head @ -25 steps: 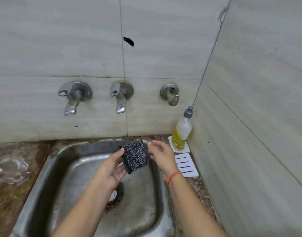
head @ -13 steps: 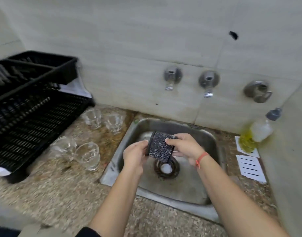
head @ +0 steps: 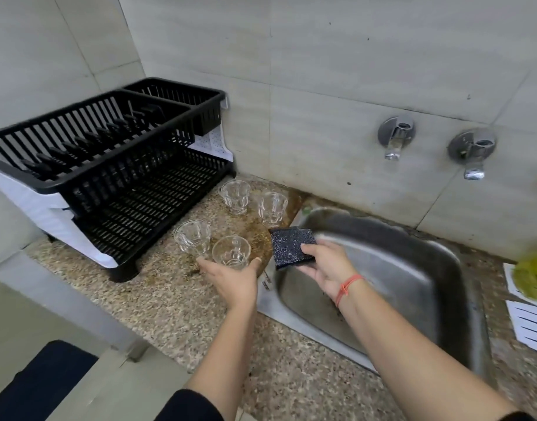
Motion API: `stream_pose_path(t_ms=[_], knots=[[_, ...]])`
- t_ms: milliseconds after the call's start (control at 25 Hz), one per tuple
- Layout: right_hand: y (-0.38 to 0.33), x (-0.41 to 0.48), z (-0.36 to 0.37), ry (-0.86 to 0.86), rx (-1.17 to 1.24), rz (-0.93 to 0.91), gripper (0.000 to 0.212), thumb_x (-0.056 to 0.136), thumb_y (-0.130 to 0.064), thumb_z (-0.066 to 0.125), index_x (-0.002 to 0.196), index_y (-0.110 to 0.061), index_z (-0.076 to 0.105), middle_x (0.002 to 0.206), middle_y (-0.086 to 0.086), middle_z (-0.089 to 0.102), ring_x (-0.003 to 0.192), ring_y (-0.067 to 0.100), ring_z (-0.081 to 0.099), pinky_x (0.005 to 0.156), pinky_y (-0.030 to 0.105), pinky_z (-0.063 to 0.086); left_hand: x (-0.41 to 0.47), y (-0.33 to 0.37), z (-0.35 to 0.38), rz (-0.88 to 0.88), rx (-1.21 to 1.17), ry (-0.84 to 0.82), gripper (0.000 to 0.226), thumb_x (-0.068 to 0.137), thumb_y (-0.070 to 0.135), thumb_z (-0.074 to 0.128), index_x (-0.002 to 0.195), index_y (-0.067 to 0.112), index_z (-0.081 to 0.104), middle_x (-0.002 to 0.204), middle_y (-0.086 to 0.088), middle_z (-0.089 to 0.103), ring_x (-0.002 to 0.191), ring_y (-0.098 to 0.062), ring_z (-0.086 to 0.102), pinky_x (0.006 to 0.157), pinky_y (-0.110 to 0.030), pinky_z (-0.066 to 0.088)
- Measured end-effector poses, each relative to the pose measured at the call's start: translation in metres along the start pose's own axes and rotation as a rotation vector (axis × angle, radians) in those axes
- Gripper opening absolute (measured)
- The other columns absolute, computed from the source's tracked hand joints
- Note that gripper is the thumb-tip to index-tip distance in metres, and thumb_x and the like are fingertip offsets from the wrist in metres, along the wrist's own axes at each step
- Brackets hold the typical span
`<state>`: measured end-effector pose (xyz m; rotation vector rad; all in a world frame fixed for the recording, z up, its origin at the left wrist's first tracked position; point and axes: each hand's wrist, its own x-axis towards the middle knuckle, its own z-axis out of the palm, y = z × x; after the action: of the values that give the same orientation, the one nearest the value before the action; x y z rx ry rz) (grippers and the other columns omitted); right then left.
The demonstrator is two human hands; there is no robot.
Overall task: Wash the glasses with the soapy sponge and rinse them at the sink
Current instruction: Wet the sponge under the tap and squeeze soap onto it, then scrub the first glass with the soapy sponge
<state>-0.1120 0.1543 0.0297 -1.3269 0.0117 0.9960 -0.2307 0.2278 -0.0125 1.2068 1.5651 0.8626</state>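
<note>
While you stand at a speckled stone counter (head: pixel 170 302), your left hand (head: pixel 232 282) is stretched forward with thumb and fingers spread wide. It forms an open cup round the near side of the nearest glass (head: pixel 230 252). The thumb lies to the glass's right and the fingers to its left, and a narrow gap seems to show on each side. That glass is clear, upright and standing on the counter. A second glass (head: pixel 192 240) stands just beside it on the left, close to your fingertips. Two more stand farther back, well apart from your hand: a back-left glass (head: pixel 235 196) and a back-right glass (head: pixel 271 208), near the tiled wall.

Your right hand (head: pixel 324 268) pinches a dark, speckled sponge (head: pixel 291 246). The thumb presses on its top face and the fingers curl underneath. The sponge is held flat in the air above the left rim of the steel sink (head: pixel 413 268), just to the right of the nearest glass and near your left thumb. An orange band (head: pixel 347 287) circles your right wrist.

A black dish rack (head: pixel 109 165) sits on the counter to the left of the glasses. Two wall taps (head: pixel 396 138) are mounted above the sink. At the far right edge a yellow bottle (head: pixel 531 278) shows only as a blur.
</note>
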Motion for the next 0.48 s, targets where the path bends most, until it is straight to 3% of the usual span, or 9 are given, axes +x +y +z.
stream_pose_path(t_ms=[80,160,280,480], knots=[[-0.001,-0.001,0.006,-0.006,0.057,0.047,0.018,0.092,0.011,0.042,0.091,-0.002,0.056,0.097,0.018,0.062,0.096,0.03,0.058,0.078,0.039,0.051,0.014,-0.006,0.003,0.011,-0.034,-0.022,0.113,0.067,0.02,0.086,0.151,0.009,0.011,0.152,-0.016,0.03,0.137,-0.034,0.035,0.112,-0.047,0.031],[0.0,0.001,0.009,0.005,0.105,0.069,0.019,0.092,0.011,0.039,0.097,0.0,0.054,0.097,0.018,0.062,0.097,0.031,0.058,0.083,0.042,0.048,0.024,-0.011,0.006,0.028,-0.042,-0.022,0.103,0.066,0.019,0.086,0.147,0.01,0.024,0.147,-0.011,0.04,0.132,-0.031,0.043,0.109,-0.043,0.034],[0.005,0.005,0.007,0.004,0.17,0.105,0.027,0.09,0.01,0.039,0.113,0.001,0.051,0.106,0.02,0.061,0.093,0.029,0.061,0.082,0.04,0.049,0.034,-0.021,0.006,0.063,-0.047,-0.067,0.088,0.066,0.016,0.086,0.139,0.015,0.036,0.139,-0.004,0.049,0.123,-0.025,0.05,0.102,-0.037,0.035],[0.006,0.004,-0.002,-0.034,0.234,0.126,0.025,0.091,0.006,0.046,0.113,-0.003,0.053,0.103,0.016,0.063,0.088,0.024,0.062,0.073,0.037,0.054,0.043,-0.027,0.005,0.149,0.043,-0.125,0.07,0.064,0.019,0.086,0.124,0.023,0.049,0.119,0.0,0.061,0.102,-0.023,0.06,0.089,-0.04,0.05]])
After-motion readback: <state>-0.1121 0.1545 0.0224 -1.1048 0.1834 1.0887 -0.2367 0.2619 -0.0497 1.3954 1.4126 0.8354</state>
